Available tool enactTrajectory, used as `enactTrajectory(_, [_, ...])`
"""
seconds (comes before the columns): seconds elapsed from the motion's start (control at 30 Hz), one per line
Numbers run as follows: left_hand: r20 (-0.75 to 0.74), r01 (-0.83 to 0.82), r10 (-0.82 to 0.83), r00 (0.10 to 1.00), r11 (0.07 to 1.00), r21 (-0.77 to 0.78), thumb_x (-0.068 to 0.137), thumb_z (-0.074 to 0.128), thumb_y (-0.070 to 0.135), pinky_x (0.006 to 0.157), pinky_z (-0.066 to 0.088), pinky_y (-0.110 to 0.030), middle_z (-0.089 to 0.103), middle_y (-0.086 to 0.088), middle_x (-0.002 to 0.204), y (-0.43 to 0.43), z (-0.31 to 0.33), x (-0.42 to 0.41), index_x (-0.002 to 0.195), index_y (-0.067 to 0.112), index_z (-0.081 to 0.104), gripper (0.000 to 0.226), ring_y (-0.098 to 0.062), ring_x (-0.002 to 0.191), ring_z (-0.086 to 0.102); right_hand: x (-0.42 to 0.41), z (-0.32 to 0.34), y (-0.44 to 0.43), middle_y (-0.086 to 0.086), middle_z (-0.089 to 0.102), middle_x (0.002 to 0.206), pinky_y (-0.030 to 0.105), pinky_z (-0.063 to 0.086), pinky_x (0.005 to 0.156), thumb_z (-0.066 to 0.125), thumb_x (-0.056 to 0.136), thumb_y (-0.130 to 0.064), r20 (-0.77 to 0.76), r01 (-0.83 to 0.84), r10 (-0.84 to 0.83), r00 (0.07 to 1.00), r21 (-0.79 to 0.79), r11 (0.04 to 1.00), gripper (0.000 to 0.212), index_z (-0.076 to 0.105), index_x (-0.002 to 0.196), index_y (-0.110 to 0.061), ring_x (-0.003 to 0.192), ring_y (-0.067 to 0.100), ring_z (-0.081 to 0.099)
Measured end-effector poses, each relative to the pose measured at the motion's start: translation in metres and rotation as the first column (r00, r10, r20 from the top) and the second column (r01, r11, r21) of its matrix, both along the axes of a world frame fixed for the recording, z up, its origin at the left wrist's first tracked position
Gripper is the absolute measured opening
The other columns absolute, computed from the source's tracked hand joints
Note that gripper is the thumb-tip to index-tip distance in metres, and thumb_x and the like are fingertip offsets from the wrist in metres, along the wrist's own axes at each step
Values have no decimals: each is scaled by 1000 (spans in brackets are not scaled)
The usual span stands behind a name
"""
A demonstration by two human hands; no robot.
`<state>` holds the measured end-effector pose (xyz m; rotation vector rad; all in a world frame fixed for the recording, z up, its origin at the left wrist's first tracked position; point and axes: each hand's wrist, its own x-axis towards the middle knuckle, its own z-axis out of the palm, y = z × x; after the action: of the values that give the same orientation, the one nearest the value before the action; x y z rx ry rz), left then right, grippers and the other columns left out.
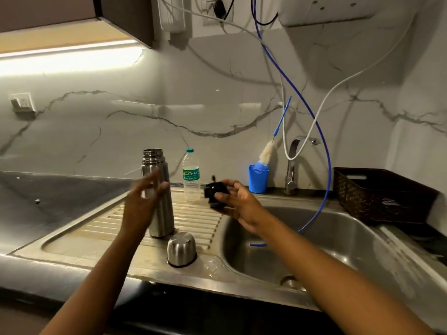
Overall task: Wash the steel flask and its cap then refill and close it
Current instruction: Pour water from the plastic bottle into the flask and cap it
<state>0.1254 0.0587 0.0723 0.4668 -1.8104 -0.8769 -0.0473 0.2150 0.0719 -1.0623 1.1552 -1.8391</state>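
Two caps off the flask [154, 158]: steel cup [181, 249] at the drainer's [72, 235] front edge, black stopper [214, 192] gripped in right hand [239, 204], left hand [142, 204] open-fingered; refilling, closing seemingly remain.

1. Straight ahead of the left hand [145, 201] the steel flask [161, 221] stands upright on the draining board [200, 221] and blocks this way.
2. Near the left wrist the steel cup [181, 249] sits upside down, a low obstacle.
3. Between both hands is an open gap; behind it stands the plastic bottle [191, 175].
4. Below the right hand [238, 204] the sink basin [350, 243] gives free room.
5. To the right of this hand the blue tube [329, 165] hangs down into the basin.
6. Behind it stand the blue holder [258, 180] and the tap [291, 170]; farther right, the dark basket [382, 197].
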Motion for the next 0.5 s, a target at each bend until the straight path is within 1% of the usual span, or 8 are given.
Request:
enactTrajectory(0.07, [12,-146,146,989,981,126,76,74,37,101,39,-49,32,-13,148,-27,-1,-1,145,34,30,82,-31,132,36,-18,-3,9,11,56,124,44,51,92,67,77,-3,-35,47,-44,998,93,995,50,49,122,-16,105,27,61])
enactTrajectory(0.13, [124,-96,61,990,949,300,70,80,33,106,33,-57,24,-15,153,-48,-6,-5,149,37,16,102,-36,137,30,-32,-15,13,13,56,124,41,49,94,68,76,2,-352,256,-120,928,369,893,49,53,120,-15,110,27,56])
enactTrajectory(0.2, [147,24,-96,984,901,432,72,78,25,104,38,-54,39,-18,144,-58,-12,-13,147,28,23,93,-35,128,42,-42,-19,14,15,56,122,40,51,91,69,75,3,-369,336,-171,913,445,830,41,55,110,-14,108,28,57])
enactTrajectory(0.3, [176,36,-122,977,904,426,75,76,24,92,47,-45,56,-13,121,-59,-14,-19,131,15,43,65,-32,113,54,-55,-6,17,12,54,118,36,55,78,69,76,3,-139,267,-236,962,280,922,38,53,104,-16,103,29,59])
enactTrajectory(0.33, [193,11,-95,977,918,396,75,77,24,90,48,-45,57,-12,116,-59,-13,-20,128,13,46,63,-32,110,56,-59,-5,18,11,54,117,34,55,74,70,76,1,-206,311,-259,944,285,907,39,52,106,-16,101,27,58])
enactTrajectory(0.4, [216,-31,-49,975,936,351,70,81,27,90,50,-48,59,-12,113,-58,-11,-23,127,11,47,68,-32,105,58,-61,-12,19,8,54,116,30,52,75,74,73,-5,-530,514,-271,803,389,764,47,51,113,-17,101,22,55])
enactTrajectory(0.43, [221,-39,-40,974,939,342,68,82,28,90,50,-51,59,-12,114,-55,-11,-25,128,11,47,71,-31,104,58,-61,-18,19,7,53,117,28,51,75,75,73,-7,-585,566,-273,764,405,718,51,51,116,-16,102,21,53])
enactTrajectory(0.5, [228,-26,-53,972,944,329,66,84,28,90,51,-52,59,-12,114,-49,-10,-30,128,12,46,75,-31,103,59,-62,-26,16,7,54,119,24,46,70,75,74,-7,-477,506,-288,830,428,749,53,50,121,-14,104,21,52])
